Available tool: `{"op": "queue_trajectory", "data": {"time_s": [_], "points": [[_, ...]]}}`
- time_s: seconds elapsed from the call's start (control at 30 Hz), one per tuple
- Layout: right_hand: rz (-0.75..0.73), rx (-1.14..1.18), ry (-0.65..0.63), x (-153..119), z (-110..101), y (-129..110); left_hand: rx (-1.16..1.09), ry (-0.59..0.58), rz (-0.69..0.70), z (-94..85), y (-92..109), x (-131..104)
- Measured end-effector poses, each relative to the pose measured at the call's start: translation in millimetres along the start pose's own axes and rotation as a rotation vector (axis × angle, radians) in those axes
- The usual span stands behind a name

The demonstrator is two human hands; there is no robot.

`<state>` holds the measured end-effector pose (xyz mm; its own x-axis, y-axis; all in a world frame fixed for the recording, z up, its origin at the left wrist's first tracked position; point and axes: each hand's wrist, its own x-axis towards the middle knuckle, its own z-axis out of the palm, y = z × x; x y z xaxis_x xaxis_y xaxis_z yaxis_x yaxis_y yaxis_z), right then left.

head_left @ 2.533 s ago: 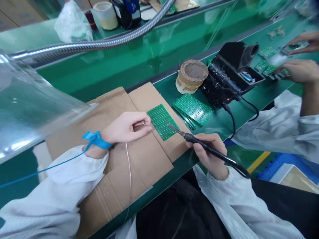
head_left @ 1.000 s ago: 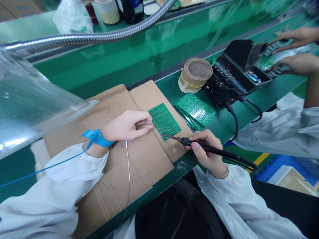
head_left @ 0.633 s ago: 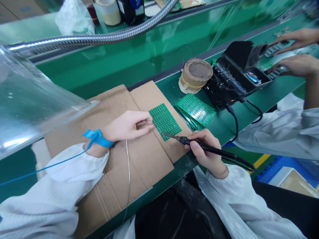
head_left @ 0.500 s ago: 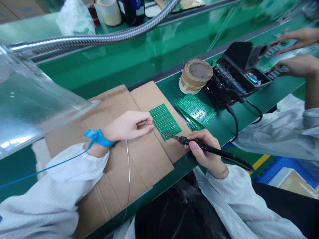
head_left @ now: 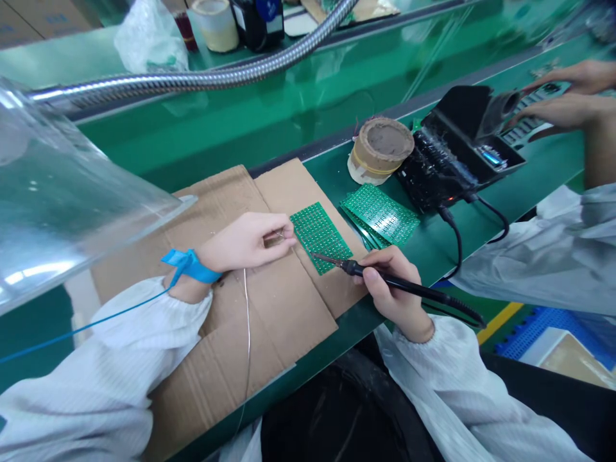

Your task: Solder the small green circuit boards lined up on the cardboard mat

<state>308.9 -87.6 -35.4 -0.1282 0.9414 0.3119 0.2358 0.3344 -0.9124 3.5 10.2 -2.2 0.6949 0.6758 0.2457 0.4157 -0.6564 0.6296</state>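
Note:
A green circuit board (head_left: 321, 236) lies flat on the cardboard (head_left: 283, 308). My left hand (head_left: 250, 239), with a blue strap at its wrist, pinches solder wire (head_left: 248, 314) by the board's left edge; the wire's tail hangs down over the cardboard. In my right hand (head_left: 392, 289) is a black soldering iron (head_left: 414, 290), gripped like a pen. Its tip points left, over the lower part of the board; whether it touches cannot be made out. Beyond the right hand sits a stack of green circuit boards (head_left: 380, 215).
A round brown container (head_left: 382, 151) and a black soldering station (head_left: 445, 160) with cables stand behind the stack. A clear hood (head_left: 72, 205) on a metal hose (head_left: 192, 78) overhangs the left. A co-worker's hands (head_left: 563, 106) handle parts at the far right.
The view has shifted slightly. My right hand and the iron have moved a little left; my left hand stays nearly still. The co-worker's hands have moved closer together.

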Motion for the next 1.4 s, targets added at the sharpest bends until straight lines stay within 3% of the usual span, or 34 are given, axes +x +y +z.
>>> {"op": "queue_trajectory", "data": {"time_s": [0.23,0.4,0.73,1.07,1.4], "points": [[0.013,0.005,0.022,-0.3,0.8,1.0,-0.009,-0.017,-0.014,0.6,-0.2,-0.1],[0.021,-0.012,-0.029,0.8,-0.2,1.9,-0.003,-0.014,-0.032,1.5,-1.3,-0.1],[0.039,0.031,0.057,10.5,7.1,-0.1,0.031,0.051,-0.121,-4.3,-3.7,0.4],[0.058,-0.023,0.002,11.9,7.5,3.4,0.033,-0.003,-0.082,0.1,-4.9,0.4],[0.070,-0.002,0.038,14.7,10.8,2.3,0.042,0.005,-0.092,2.3,-6.8,0.4]]}}
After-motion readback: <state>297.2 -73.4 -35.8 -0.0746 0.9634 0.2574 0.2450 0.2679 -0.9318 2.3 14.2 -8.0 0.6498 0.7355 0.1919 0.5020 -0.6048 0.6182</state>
